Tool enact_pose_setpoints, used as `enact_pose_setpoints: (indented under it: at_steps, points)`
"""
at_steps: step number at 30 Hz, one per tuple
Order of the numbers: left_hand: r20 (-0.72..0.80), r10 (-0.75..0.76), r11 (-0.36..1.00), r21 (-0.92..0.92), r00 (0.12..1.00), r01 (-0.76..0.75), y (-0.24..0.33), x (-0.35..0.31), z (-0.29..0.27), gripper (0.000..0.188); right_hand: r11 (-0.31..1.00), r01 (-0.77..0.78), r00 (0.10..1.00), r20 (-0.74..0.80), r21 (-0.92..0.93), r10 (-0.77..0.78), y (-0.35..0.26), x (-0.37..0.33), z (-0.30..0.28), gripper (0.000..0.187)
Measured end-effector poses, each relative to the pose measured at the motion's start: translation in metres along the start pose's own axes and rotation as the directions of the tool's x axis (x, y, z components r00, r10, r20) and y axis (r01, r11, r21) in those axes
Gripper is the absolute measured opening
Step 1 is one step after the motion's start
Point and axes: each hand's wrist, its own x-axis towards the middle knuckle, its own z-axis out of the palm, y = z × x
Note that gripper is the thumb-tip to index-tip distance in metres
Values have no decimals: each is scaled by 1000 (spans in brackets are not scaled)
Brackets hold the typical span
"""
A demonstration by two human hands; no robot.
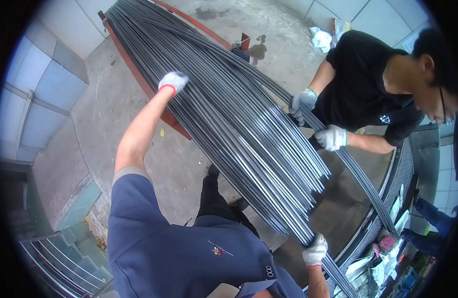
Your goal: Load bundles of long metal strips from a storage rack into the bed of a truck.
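Note:
A long bundle of thin dark-grey metal rods (214, 109) runs from the far left toward the near right. My left hand (173, 82), in a white glove with a red cuff, rests along the bundle's left side, fingers curled onto the rods. Near the rod ends, my right hand (315, 251), gloved the same way, is closed around a few rods that reach past the others toward the lower right. Across the bundle, a co-worker in black (368, 84) grips a separate group of rods (360, 171) with two gloved hands (331, 137).
A red metal frame (132, 62) cradles the bundle. At the lower right are a metal-edged platform (358, 243) and crumpled wrapping (383, 263). Stairs with a metal railing (65, 263) lie lower left. A white bag (321, 39) sits by the far wall.

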Motion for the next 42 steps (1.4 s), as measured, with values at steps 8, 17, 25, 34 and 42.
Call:
enact_pose_setpoints:
  at_steps: [8,17,25,34,42]
  points:
    - [288,-205,294,-894,935,339,14,-99,87,78,1000,13,998,-57,-10,-14,12,-8,14,62]
    - [104,-278,241,-955,955,174,9,-113,101,60,999,26,1000,-12,-20,-27,2,-3,4,60]
    - [-102,-439,401,-911,893,94,23,-92,96,41,1000,20,999,-29,-19,-20,4,-6,6,58]
    - [-111,-533,532,-815,839,230,16,-29,98,49,999,-23,1000,-10,-31,22,3,-12,4,63]
    - [464,419,-287,-747,780,599,120,-271,191,46,996,68,997,-35,-50,-70,10,-3,12,40]
